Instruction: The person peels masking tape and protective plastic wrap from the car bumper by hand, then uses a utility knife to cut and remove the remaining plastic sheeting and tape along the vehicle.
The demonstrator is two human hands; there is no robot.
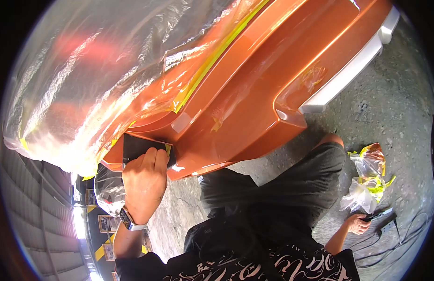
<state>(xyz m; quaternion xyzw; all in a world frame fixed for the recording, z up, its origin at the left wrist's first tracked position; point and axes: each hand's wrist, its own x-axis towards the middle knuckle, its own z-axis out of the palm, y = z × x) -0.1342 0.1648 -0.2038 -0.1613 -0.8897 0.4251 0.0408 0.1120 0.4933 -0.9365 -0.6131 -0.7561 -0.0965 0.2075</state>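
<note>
My left hand (144,180), with a watch (126,218) on its wrist, is at the lower left end of a glossy orange car body panel (240,93). Its fingers are curled against a flat black area (135,147) there; whatever lies between them is hidden. Yellow-green tape (212,58) holds clear plastic film (109,61) along the panel's upper edge. At the lower right, my right hand (357,225) is closed on a slim black object (380,214) just above the floor.
Crumpled plastic and tape scraps (367,185) lie on the rough concrete floor (395,117) at the right. Black cables (409,239) run beside a power strip (390,225). A silver trim strip (343,79) edges the panel. My bent legs (292,182) are below it.
</note>
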